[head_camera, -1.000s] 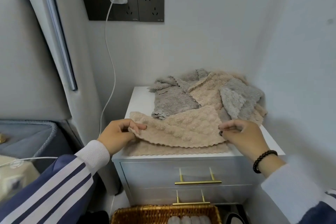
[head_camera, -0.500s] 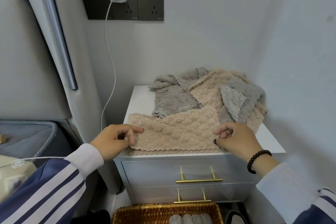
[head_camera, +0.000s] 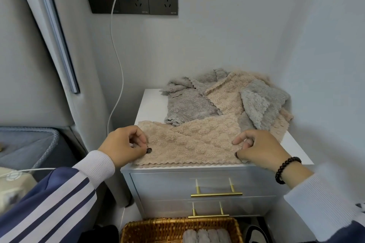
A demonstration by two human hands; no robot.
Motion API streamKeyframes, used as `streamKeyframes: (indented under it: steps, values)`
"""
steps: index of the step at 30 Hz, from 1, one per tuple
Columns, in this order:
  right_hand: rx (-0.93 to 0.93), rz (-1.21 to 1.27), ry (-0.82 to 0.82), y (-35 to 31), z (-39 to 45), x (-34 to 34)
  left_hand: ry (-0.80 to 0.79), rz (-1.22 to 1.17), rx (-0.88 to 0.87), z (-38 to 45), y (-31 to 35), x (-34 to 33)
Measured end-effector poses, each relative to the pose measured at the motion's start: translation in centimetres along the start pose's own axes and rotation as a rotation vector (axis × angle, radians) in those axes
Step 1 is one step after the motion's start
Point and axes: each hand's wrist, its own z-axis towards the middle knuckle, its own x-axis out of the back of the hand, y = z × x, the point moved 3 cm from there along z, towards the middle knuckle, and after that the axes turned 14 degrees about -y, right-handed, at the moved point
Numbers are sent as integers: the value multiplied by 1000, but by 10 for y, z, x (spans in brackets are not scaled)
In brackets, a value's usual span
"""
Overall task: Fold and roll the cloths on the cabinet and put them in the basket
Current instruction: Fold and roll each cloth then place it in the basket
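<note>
The beige cloth (head_camera: 189,142) lay folded along the near edge of the cabinet (head_camera: 152,102), its scalloped hem flush with the front; it looked light, limp and plush, likely to sag and spring open unless pinned; the left hand (head_camera: 123,146) pinched its left end with curled fingers, and the right hand (head_camera: 258,149) pinched its right end, forefinger stretched along the pile; the ends seemed the best hold, since a roll could start from either while the other stayed weighted; behind it, toward the far right corner, the heap of grey and beige cloths (head_camera: 233,98) waited, touching its far edge; the basket (head_camera: 177,229) stood below on the floor, rolled cloths (head_camera: 205,235) already inside.
</note>
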Motion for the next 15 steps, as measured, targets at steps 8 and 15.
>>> streamKeyframes:
  steps: [8,15]
  values:
    - [-42,192,116,5,22,19,-161,159,103,3,8,5]
    - [-38,512,141,5,57,4,-155,205,141,4,3,3]
